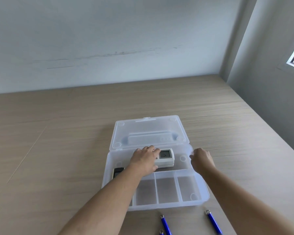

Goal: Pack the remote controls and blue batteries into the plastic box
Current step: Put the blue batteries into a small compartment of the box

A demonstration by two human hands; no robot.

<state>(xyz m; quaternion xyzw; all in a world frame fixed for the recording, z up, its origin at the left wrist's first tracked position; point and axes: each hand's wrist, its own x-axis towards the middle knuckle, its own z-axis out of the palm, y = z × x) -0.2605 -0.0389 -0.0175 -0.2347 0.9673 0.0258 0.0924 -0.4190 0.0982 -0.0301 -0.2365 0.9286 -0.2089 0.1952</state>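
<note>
A clear plastic box (204,192) lies open on the wooden table, its lid (148,131) laid flat behind it. In the long rear compartment my left hand (145,160) grips a white remote control (166,157) with a grey screen, which seems stacked on another white one. A further remote (117,172) with a dark screen lies at that compartment's left end, partly hidden by my forearm. My right hand (201,159) holds the box's right rim. Three blue batteries lie on the table in front of the box: one (165,224), one (213,222), and one (161,232) cut off by the frame.
The box's front row has small divided compartments (166,189) with nothing visible in them. The table (58,141) meets a pale wall behind and a grey wall (270,82) with a window on the right.
</note>
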